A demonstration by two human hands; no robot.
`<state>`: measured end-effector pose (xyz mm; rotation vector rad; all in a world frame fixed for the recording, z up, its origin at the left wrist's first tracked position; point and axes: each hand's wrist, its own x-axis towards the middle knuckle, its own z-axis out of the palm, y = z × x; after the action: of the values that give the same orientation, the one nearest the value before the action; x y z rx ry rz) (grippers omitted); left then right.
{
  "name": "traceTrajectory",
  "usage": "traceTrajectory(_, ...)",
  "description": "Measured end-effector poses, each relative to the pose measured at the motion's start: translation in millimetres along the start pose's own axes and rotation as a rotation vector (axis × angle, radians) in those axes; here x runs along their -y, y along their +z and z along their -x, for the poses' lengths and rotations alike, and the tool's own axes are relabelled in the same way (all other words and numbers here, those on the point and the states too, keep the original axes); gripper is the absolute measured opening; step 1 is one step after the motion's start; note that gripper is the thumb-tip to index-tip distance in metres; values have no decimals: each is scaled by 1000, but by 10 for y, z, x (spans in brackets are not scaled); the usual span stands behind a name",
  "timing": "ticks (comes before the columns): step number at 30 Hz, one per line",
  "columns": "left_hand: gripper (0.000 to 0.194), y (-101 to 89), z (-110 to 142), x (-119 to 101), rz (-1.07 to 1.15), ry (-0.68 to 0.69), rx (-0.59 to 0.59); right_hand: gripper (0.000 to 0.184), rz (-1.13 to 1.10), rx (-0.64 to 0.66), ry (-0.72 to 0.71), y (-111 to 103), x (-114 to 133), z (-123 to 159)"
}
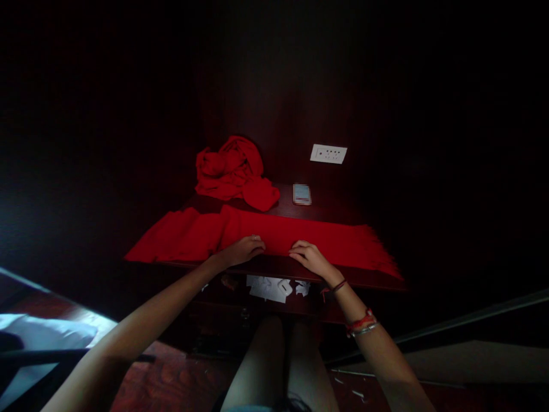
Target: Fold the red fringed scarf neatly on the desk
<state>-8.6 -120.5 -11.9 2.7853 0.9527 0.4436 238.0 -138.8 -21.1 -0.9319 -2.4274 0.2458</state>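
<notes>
A long red scarf with a fringed right end lies spread across the dark desk. Its left part is wrinkled, while the middle and right lie flatter. My left hand is at the scarf's near edge, fingers curled and closed on the cloth. A short gap to the right, my right hand pinches the same edge between thumb and fingers. Behind the scarf's left half sits a crumpled heap of red cloth, touched by neither hand.
A phone lies on the desk behind the scarf. On the back wall is a white socket plate. Under the desktop, an open shelf or drawer holds white papers and a small white object. The surroundings are very dark.
</notes>
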Motion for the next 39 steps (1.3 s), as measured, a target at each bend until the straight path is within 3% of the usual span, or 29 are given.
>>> traceTrajectory(7,18,5,21,11,-91,45,3,19,-46,57,11,-59,-33,-29)
traceTrajectory(16,20,-78,66,-4,-441,153,19,22,275,-28,-81,-9,21,49)
traceTrajectory(24,19,-36,77,111,-420,226,102,21,383,82,-181,-31,39,97)
traceTrajectory(31,20,-115,67,117,-359,212,86,21,308,78,-174,-82,50,143)
traceTrajectory(39,21,-153,-40,54,-381,178,152,21,428,187,-158,-138,105,60)
